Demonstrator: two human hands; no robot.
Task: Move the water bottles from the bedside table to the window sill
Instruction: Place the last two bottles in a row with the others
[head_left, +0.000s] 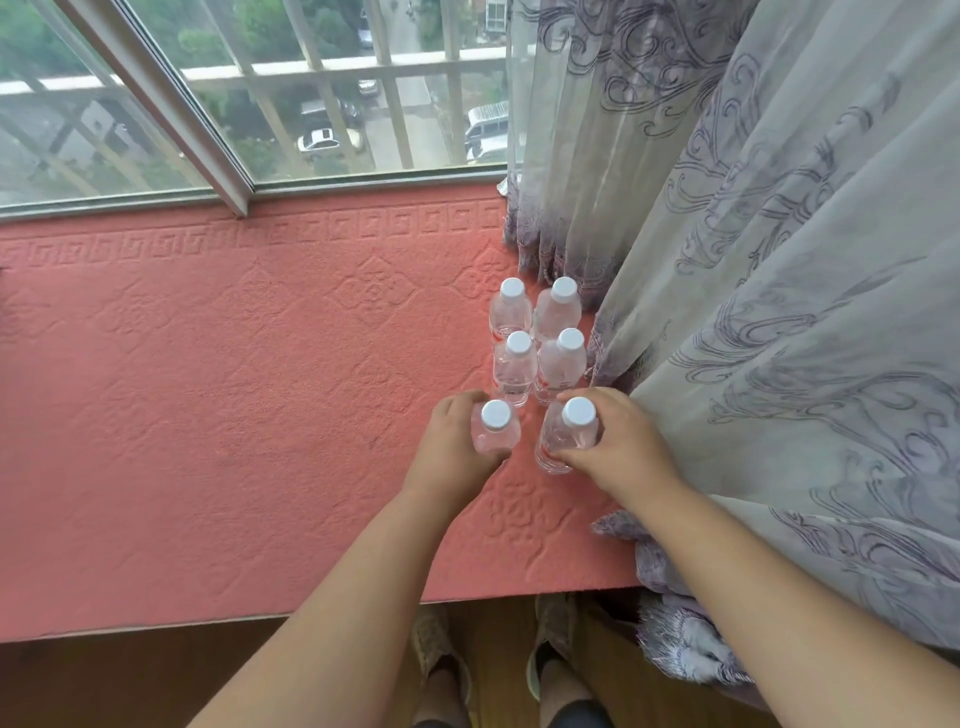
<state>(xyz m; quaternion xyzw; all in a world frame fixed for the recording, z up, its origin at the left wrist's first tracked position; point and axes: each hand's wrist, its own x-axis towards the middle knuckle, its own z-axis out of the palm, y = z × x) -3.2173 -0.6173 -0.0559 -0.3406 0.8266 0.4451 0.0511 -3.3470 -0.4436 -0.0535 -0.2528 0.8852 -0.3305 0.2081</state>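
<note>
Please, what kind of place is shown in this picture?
Probably a room in an upper-floor home, at a wide window sill with a pink cover. The signs: a barred window looking down on parked cars, a patterned curtain, and water bottles standing on the sill.

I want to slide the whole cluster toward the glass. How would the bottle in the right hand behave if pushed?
The bottle in the right hand looks tall and narrow, so a push near its white cap would probably tip it. The textured pink sill cover may catch its base. Pushed forward, it would likely knock the bottle behind it.
</note>
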